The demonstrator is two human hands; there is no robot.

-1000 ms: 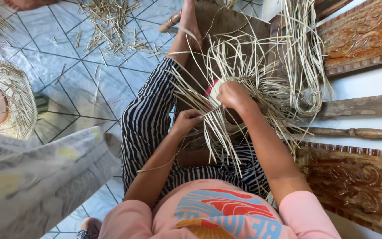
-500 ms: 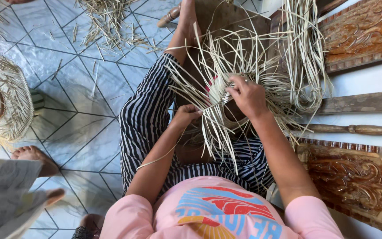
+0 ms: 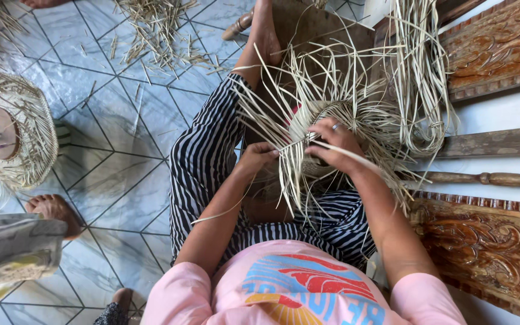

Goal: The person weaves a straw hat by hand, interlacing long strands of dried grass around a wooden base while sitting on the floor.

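head view looks down on a person sitting with a half-woven straw basket on the lap, its loose strands fanning out on all sides. the right hand has slid down from the top of the weave a second ago and now presses on its near edge, fingers curled and pinching a flat strand that runs across toward the left hand. the left hand has stayed at the left edge, its fingers closed on the other end of that strand. judging by this, one strand is being drawn tight across the weave. a bundle of straw hangs to the right by a carved wooden panel. on the tiled floor, a second straw piece has moved toward the left edge as the view shifted, and another person's bare foot now shows.
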